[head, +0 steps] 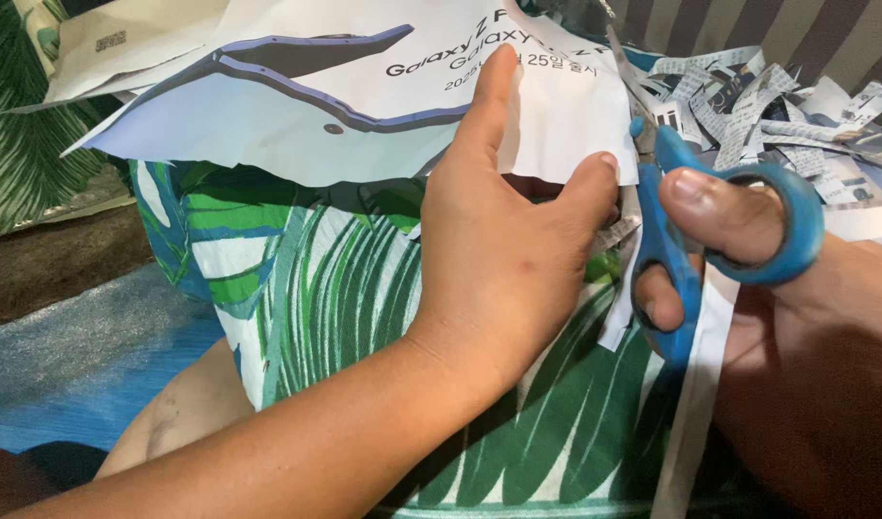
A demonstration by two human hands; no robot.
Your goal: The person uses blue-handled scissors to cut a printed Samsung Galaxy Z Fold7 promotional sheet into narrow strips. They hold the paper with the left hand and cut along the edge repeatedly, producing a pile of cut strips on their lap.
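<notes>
My left hand [503, 235] grips the lower edge of a large white printed paper sheet [364, 106], with the thumb at its right corner and the fingers spread up over it. My right hand [748, 259] holds blue-handled scissors [695, 207], thumb through the upper loop and fingers through the lower one. The blades point up along the sheet's right edge. A long white paper strip [695, 384] hangs down from the cut, past the scissors. Both hands work over my lap, which is covered by a green and white leaf-print cloth [335, 279].
A heap of several cut paper strips [796, 115] lies at the upper right. Another pale sheet [114, 43] lies at the upper left. A blue mat [85, 356] and a brown floor [56, 259] show at the left. My bare knee [186, 408] shows below the cloth.
</notes>
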